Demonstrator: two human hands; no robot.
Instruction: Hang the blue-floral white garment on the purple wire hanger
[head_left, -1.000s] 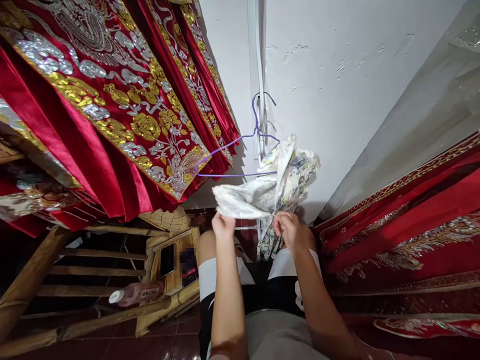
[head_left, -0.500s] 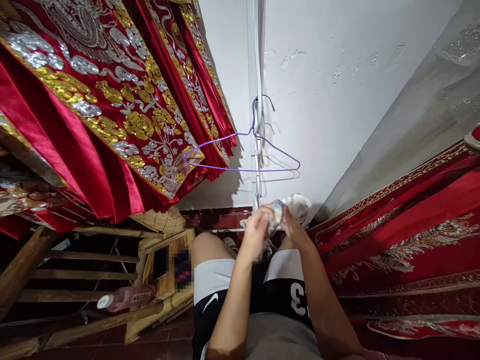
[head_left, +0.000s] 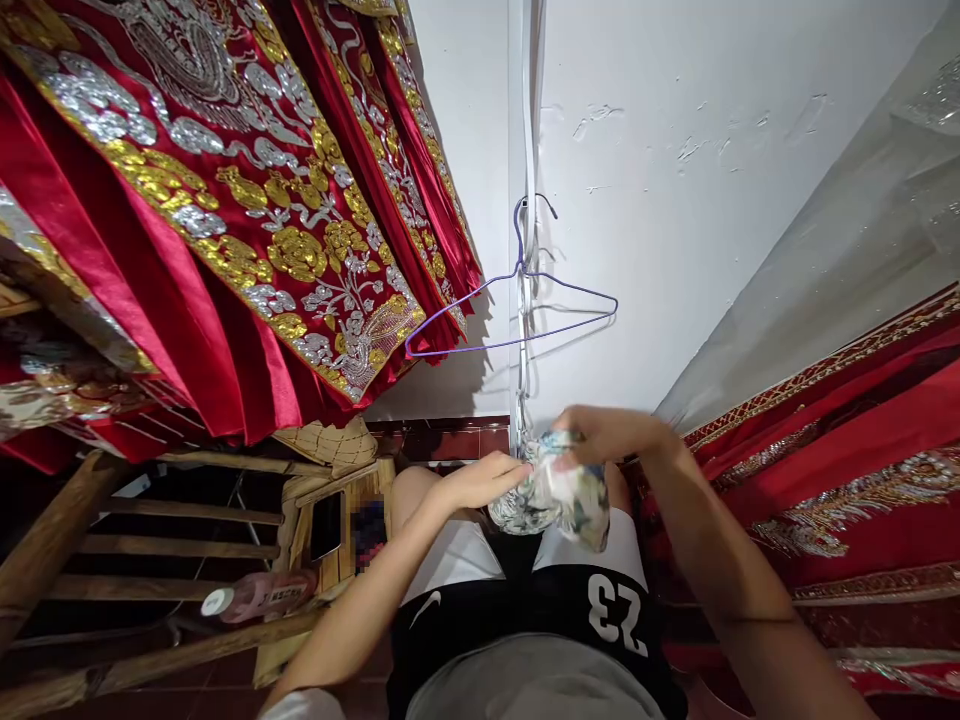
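Observation:
A bunched white cloth [head_left: 574,505] with a green, blue and dark pattern is held above my lap, partly blurred by motion. My left hand [head_left: 487,480] grips its left side, the fingertips partly hidden in the folds. From the upper right, my right hand [head_left: 604,437] has its fingers closed on the top of the fabric. Beyond both hands, a purple wire hanger [head_left: 480,348] hangs from a white rail or cord against the wall, with nothing on it.
Red garments with gold and silver sequins [head_left: 300,250] hang at left, and more red embroidered cloth [head_left: 885,430] at right. A bamboo rack [head_left: 184,545] on my left bears a pink bottle [head_left: 262,597] and a dark phone-like slab [head_left: 327,523]. The white wall [head_left: 637,220] is ahead.
The cloth has come closer to my lap and spread out more. My hands have moved apart, the right one rising over the cloth. The hanger has turned slightly.

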